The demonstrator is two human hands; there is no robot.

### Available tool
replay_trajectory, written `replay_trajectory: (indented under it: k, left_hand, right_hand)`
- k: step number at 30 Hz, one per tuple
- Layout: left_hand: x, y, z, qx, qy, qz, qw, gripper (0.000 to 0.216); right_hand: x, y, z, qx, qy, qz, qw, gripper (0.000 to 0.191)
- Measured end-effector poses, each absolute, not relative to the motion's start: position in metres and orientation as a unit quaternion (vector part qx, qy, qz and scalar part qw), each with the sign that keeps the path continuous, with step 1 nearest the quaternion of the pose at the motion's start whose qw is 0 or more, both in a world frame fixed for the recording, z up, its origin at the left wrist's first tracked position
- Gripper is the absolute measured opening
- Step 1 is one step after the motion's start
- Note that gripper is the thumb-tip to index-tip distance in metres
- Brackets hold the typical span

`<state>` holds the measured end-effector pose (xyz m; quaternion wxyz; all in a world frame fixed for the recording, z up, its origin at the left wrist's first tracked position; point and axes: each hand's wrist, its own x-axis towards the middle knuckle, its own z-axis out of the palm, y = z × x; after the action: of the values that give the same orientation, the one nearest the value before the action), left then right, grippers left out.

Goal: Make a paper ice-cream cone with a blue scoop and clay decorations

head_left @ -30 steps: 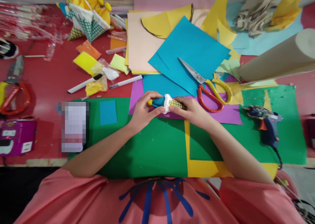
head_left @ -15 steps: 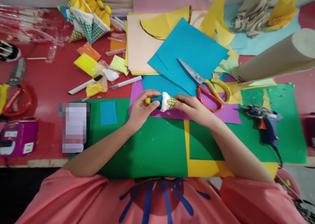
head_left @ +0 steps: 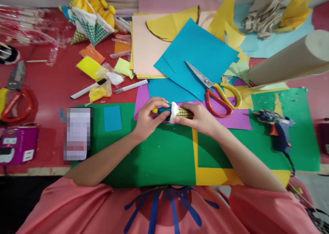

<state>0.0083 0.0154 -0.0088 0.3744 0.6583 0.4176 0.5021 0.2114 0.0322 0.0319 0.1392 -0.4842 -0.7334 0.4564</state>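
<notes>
Between my hands lies a small craft ice cream cone (head_left: 174, 112), on its side above the purple and green sheets. It has a yellow ball at its left tip, a blue top, a white wavy band and a yellow checked cone. My left hand (head_left: 151, 115) is closed round the blue top, thumb in front and fingers behind. My right hand (head_left: 199, 117) grips the checked cone, its thumb against the white band. Fingers cover part of both ends. Just right of my right hand rest scissors (head_left: 205, 81) with red and yellow handles, on blue paper (head_left: 196, 50).
A glue gun (head_left: 280, 131) lies on the green sheet (head_left: 154, 158) at right. At left are a phone (head_left: 78, 134), a blue paper square (head_left: 112, 118), markers (head_left: 132, 86) and clay packets (head_left: 89, 68). Finished cones (head_left: 94, 21) stand behind. A white roll (head_left: 288, 61) leans at right.
The cone has turned about its length and shifted slightly right and down. My right thumb has moved left to the white band. My left hand stays on the blue top.
</notes>
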Motion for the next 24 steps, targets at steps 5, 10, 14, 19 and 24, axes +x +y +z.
replay_trajectory:
  k: [5, 10, 14, 19, 24]
  left_hand:
    - [0.0081, 0.0143, -0.0084, 0.668, 0.424, 0.489, 0.367, 0.015]
    - [0.0083, 0.014, -0.0083, 0.67, 0.426, 0.487, 0.364, 0.014]
    - [0.0078, 0.0134, -0.0073, 0.679, 0.428, 0.48, 0.354, 0.012]
    - [0.0067, 0.0133, -0.0082, 0.684, 0.413, 0.486, 0.356, 0.011]
    - [0.0066, 0.0134, -0.0088, 0.683, 0.416, 0.484, 0.355, 0.011]
  right_hand:
    - [0.2108, 0.0323, 0.0303, -0.479, -0.738, 0.454, 0.139, 0.049]
    - [0.2118, 0.0331, 0.0298, -0.477, -0.734, 0.462, 0.141, 0.047]
    - [0.2121, 0.0336, 0.0307, -0.476, -0.728, 0.473, 0.141, 0.047]
    - [0.2124, 0.034, 0.0311, -0.475, -0.726, 0.476, 0.143, 0.046]
    - [0.2124, 0.0342, 0.0311, -0.474, -0.725, 0.479, 0.142, 0.045]
